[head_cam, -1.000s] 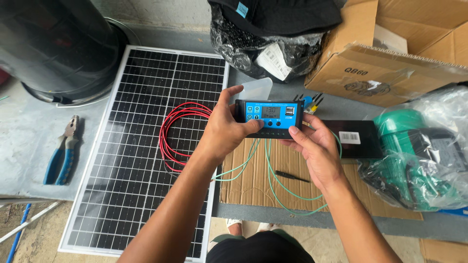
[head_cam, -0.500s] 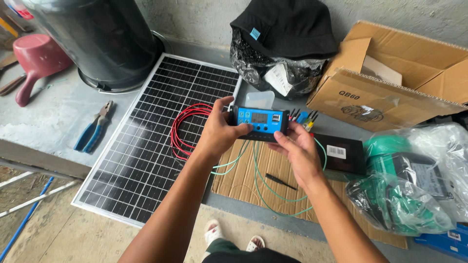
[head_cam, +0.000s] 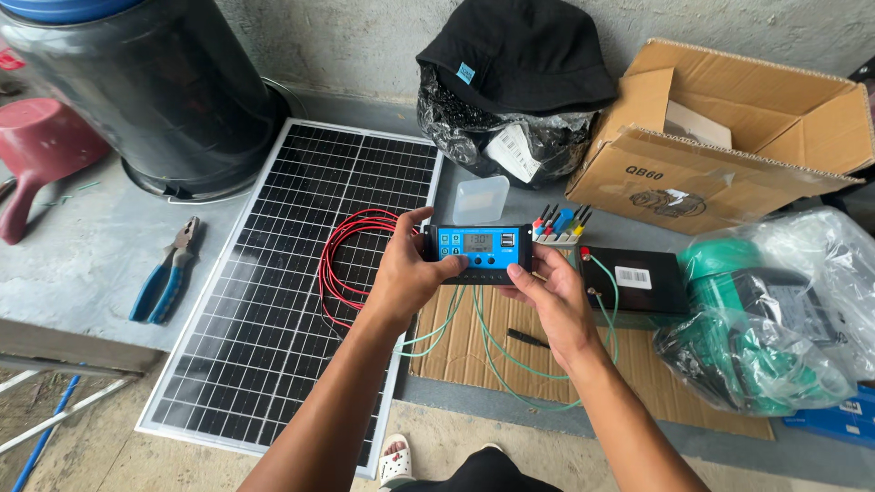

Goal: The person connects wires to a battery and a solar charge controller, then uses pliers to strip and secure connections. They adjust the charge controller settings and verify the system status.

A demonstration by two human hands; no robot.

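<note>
**Both hands hold a lit controller above the solar panel's edge**

The small blue-and-black controller box with a lit screen (head_cam: 479, 252) is lifted off the bench, just right of the dark gridded solar panel (head_cam: 273, 301) that lies flat on the grey surface. The left hand (head_cam: 406, 278) grasps the box's left end, thumb on top. The right hand (head_cam: 547, 296) grips it from below and the right, thumb pressed near the front buttons. Thin green wires (head_cam: 483, 355) hang from the box's underside and loop over a brown corrugated cardboard sheet (head_cam: 547, 364), right of the panel. A coil of red wire (head_cam: 351, 260) rests on the panel, beside the left hand. A black rectangular battery (head_cam: 638, 282) sits farther right of the panel, with 1 green lead reaching it. Blue-handled pliers (head_cam: 164, 273) lie left of the panel.

The likely risk: lifting or tilting the box could tug the slack green wires loose from their terminals, or a bare end could touch the battery's posts.
</note>
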